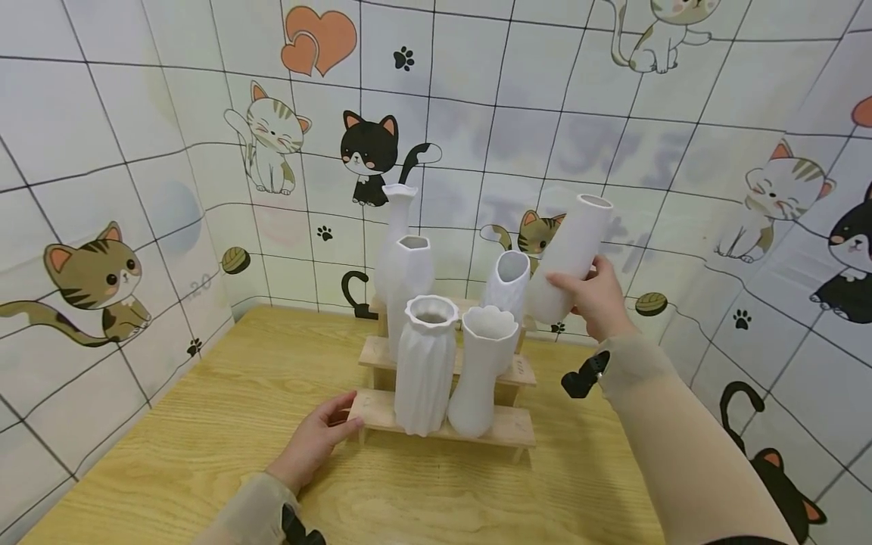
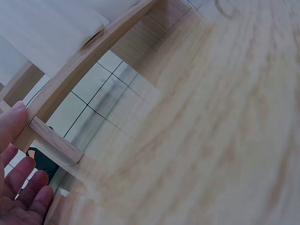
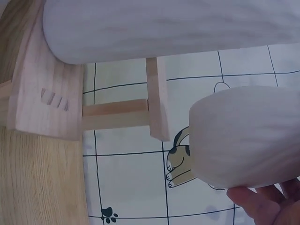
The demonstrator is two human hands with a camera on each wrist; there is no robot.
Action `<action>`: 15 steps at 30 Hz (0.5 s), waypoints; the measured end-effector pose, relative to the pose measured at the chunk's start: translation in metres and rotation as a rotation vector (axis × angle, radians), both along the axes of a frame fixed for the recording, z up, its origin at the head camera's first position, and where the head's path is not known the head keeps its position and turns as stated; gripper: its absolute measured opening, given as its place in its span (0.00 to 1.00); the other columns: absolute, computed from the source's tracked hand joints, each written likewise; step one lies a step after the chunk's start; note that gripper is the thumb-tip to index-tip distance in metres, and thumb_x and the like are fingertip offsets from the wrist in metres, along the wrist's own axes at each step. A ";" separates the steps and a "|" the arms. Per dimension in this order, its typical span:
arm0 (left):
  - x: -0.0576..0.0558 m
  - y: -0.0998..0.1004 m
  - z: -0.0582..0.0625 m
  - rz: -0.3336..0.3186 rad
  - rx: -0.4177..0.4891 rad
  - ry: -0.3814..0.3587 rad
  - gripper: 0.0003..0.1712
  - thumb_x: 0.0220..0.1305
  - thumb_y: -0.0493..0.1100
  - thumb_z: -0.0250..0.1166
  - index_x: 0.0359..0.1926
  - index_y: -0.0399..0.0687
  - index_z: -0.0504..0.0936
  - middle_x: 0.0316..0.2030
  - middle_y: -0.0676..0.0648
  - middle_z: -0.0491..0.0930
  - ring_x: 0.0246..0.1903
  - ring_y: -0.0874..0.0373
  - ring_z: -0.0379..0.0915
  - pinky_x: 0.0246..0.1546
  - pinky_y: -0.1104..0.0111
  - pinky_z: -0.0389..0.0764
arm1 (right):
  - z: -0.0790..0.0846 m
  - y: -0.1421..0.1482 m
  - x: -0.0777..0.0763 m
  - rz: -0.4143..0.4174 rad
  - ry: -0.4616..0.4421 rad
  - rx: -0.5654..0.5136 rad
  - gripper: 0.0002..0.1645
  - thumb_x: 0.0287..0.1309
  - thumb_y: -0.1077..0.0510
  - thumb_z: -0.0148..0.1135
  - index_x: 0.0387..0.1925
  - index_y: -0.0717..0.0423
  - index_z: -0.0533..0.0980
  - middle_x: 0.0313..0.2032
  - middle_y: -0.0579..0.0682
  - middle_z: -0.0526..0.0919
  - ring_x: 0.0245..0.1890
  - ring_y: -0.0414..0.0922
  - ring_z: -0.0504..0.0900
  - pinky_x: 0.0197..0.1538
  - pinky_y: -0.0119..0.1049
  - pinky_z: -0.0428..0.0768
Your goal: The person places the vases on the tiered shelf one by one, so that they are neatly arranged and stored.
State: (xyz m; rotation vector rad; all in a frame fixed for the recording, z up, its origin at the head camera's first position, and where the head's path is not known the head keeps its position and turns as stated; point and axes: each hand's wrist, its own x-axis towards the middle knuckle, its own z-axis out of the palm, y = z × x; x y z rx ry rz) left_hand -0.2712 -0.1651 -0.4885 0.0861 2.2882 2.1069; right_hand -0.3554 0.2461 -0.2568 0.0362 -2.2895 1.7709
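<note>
My right hand [image 1: 601,299] grips a tall, smooth white vase [image 1: 575,246] near its lower part. The vase tilts with its mouth up and to the right, and its base [image 3: 206,145] hangs apart from the top step in the right wrist view. At the stepped wooden stand [image 1: 521,428], my left hand [image 1: 316,435] holds the left end of the lowest step. In the left wrist view the thumb [image 2: 14,122] touches that step's edge, with the other fingers bent below. A fluted vase [image 1: 425,371] and a scallop-rimmed vase [image 1: 484,371] stand on the lowest step.
Behind them, a faceted vase [image 1: 412,284] and a slant-mouthed vase [image 1: 509,280] stand on the middle step. A narrow-necked vase [image 1: 398,212] is farther back, partly hidden. The wooden table [image 1: 286,356] meets a cat-patterned, tiled-look wall covering [image 1: 463,144] on three sides.
</note>
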 end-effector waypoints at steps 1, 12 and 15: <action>0.000 0.000 0.000 0.002 0.000 -0.001 0.35 0.58 0.45 0.71 0.66 0.47 0.70 0.56 0.45 0.74 0.54 0.49 0.69 0.52 0.60 0.73 | 0.000 -0.002 -0.002 0.007 0.002 0.003 0.57 0.54 0.47 0.70 0.74 0.53 0.45 0.64 0.62 0.59 0.62 0.60 0.64 0.56 0.59 0.71; -0.001 0.001 -0.001 0.017 -0.001 -0.011 0.35 0.58 0.46 0.71 0.65 0.48 0.71 0.56 0.45 0.74 0.54 0.49 0.69 0.51 0.59 0.73 | 0.000 -0.016 -0.022 0.080 -0.022 0.032 0.55 0.55 0.50 0.70 0.73 0.54 0.46 0.65 0.62 0.60 0.61 0.60 0.66 0.55 0.61 0.71; -0.001 0.001 0.000 0.021 -0.003 -0.008 0.35 0.58 0.46 0.71 0.65 0.47 0.71 0.56 0.45 0.75 0.54 0.50 0.70 0.51 0.59 0.73 | -0.001 -0.020 -0.025 0.094 -0.024 0.041 0.54 0.55 0.49 0.70 0.72 0.55 0.47 0.64 0.63 0.62 0.60 0.60 0.67 0.54 0.61 0.72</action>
